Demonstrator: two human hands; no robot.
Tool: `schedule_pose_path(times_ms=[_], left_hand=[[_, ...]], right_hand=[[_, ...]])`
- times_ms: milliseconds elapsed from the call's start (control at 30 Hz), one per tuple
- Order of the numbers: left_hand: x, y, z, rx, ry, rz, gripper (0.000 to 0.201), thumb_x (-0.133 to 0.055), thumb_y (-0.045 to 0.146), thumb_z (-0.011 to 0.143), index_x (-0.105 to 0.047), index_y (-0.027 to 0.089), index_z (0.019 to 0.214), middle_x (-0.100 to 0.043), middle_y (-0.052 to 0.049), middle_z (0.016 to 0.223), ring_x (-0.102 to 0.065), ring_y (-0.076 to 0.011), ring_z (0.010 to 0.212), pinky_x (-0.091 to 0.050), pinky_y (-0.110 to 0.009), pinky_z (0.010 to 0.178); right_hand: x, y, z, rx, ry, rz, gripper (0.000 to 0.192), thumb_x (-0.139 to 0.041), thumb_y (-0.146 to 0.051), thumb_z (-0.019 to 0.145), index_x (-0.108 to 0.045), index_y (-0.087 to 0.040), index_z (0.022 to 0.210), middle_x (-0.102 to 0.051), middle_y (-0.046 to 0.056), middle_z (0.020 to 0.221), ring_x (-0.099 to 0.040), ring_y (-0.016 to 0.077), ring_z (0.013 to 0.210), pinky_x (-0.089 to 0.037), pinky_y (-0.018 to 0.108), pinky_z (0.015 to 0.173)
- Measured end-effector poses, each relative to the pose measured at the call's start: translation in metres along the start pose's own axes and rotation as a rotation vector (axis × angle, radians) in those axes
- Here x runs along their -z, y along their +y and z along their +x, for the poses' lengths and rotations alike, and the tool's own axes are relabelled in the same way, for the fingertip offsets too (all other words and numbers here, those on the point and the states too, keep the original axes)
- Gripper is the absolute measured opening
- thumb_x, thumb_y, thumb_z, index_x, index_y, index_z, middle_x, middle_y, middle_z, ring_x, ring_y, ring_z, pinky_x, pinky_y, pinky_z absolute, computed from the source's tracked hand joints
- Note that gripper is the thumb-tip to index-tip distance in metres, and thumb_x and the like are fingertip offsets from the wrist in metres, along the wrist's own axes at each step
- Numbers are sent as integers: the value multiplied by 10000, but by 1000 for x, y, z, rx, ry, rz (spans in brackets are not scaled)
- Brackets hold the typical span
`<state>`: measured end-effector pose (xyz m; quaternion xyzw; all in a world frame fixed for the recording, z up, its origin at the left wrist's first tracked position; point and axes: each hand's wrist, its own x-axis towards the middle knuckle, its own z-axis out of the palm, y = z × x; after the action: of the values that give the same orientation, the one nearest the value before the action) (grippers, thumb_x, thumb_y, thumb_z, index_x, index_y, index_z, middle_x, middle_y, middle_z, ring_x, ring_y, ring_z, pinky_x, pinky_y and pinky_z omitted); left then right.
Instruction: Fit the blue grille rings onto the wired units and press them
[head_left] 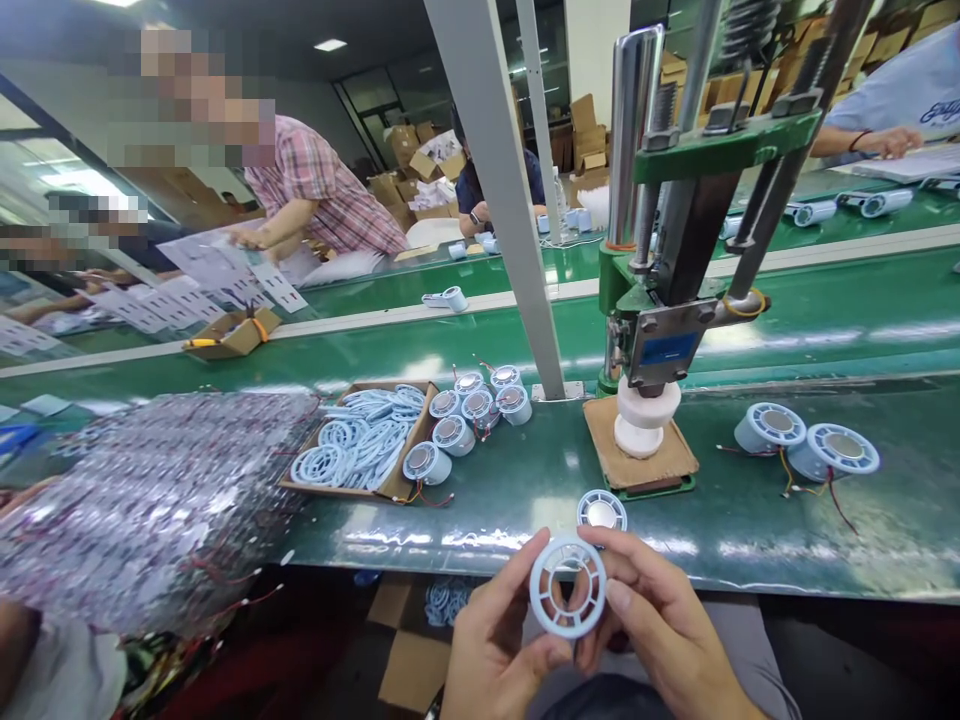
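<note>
Green bench [750,520] just beyond hands, glossy, running left to right. Second green bench [825,310] farther back, pale strip between. Grey post [510,230] rising ahead of hands. Cardboard boxes [409,150] stacked against far wall. Ceiling light [330,45] lit, far left. Dark floor below hands.

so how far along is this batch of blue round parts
Looks done: two units lie right of the press. In hand: both hands, left hand and right hand, hold a blue ring, with one unit just beyond. Left: a cluster of units and a box of rings.
</note>
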<state>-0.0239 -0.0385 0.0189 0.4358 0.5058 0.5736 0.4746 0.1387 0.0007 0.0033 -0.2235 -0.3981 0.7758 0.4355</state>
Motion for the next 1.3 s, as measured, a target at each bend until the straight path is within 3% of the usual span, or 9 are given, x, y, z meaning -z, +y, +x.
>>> schedule_pose_path(times_ms=[200,433,767,967,1100,1200,1300], left_hand=[[-2,2,-1,51,-7,-98,675,-904,446,636,-717,232,1248,-771,-49,846,-727,-217,799,-576,-262,774],[-2,-1,-2,55,-40,-120,742,-913,421,634,-668,251,1313,-724,-24,832,-697,-186,774,-569,-266,793],[9,-11,-7,-67,-38,264,806,-835,543,691,-617,170,1372,-753,-122,977,-717,-282,904,-598,-357,850],[11,-12,-9,-116,-16,361,762,-825,561,694,-656,174,1328,-769,-135,1002,-723,-291,956,-607,-337,846],[13,-16,-10,-131,1,381,719,-816,544,716,-664,178,1316,-768,-138,1043,-730,-286,958,-615,-333,839],[14,-23,-13,-132,45,378,657,-811,524,733,-688,190,1285,-754,-151,1109,-729,-284,966,-622,-323,812],[16,-31,-17,-150,117,380,573,-815,515,732,-737,200,1205,-734,-155,1169,-720,-280,998,-614,-324,842]], right_hand=[[2,-2,-1,-22,17,-56,419,-615,-414,951,-594,-219,1322,-713,51,834,-709,137,675,-582,238,623],[3,-4,-2,-59,73,-135,426,-643,-417,933,-624,-223,1313,-724,29,791,-675,102,620,-576,213,624],[-3,-7,3,-89,103,-81,476,-693,-488,871,-658,-189,1240,-708,37,748,-644,106,578,-553,204,554],[-5,-7,2,-83,108,-110,501,-687,-513,865,-654,-166,1225,-711,57,762,-646,120,598,-554,210,547],[-2,-5,-3,-71,99,-201,531,-638,-500,909,-594,-173,1325,-722,64,806,-655,121,607,-577,239,596],[-2,-2,-8,-22,114,-304,550,-591,-473,949,-516,-201,1421,-737,64,853,-672,126,638,-589,250,636],[-1,3,-13,173,138,-498,471,-541,-357,990,-490,-254,1447,-761,52,890,-695,127,677,-593,233,669]])
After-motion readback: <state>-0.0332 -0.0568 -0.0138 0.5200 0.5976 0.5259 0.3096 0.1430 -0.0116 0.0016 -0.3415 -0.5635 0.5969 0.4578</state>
